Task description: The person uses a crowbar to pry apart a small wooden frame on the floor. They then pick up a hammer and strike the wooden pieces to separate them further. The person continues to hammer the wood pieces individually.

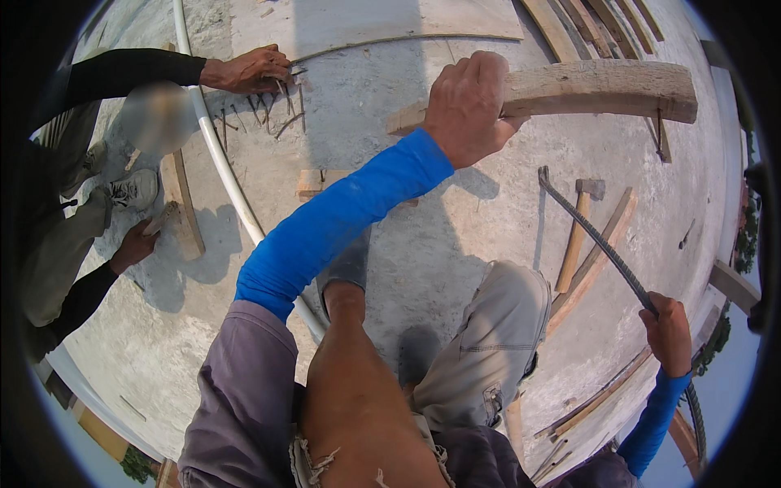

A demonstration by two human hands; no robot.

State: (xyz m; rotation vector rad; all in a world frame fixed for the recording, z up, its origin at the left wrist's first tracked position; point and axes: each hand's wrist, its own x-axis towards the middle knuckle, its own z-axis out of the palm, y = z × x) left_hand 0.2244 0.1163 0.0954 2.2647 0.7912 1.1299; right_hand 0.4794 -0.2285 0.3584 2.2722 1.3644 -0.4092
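Note:
My left hand (472, 110) is closed around a short wooden beam (602, 89), holding it out in front of me. A nail seems to stick out under the beam's right end. Over at the right, my right hand (670, 335) grips a ribbed steel bar (606, 248); its bent tip points forward and left, and its other end runs back past my wrist. A hammer (576, 236) with a wooden handle lies left of the bar, beside a long wooden strip (594, 260). Below my left forearm sits a small wood block (310, 183), partly covered by my arm.
At left a co-worker in dark sleeves has one hand (254, 70) by several bent nails (264, 110); the other hand (134, 246) holds a small piece. A white pipe (213, 138) curves across the concrete floor. A plank (183, 207) lies beside the co-worker; several more timbers (590, 28) lie far right.

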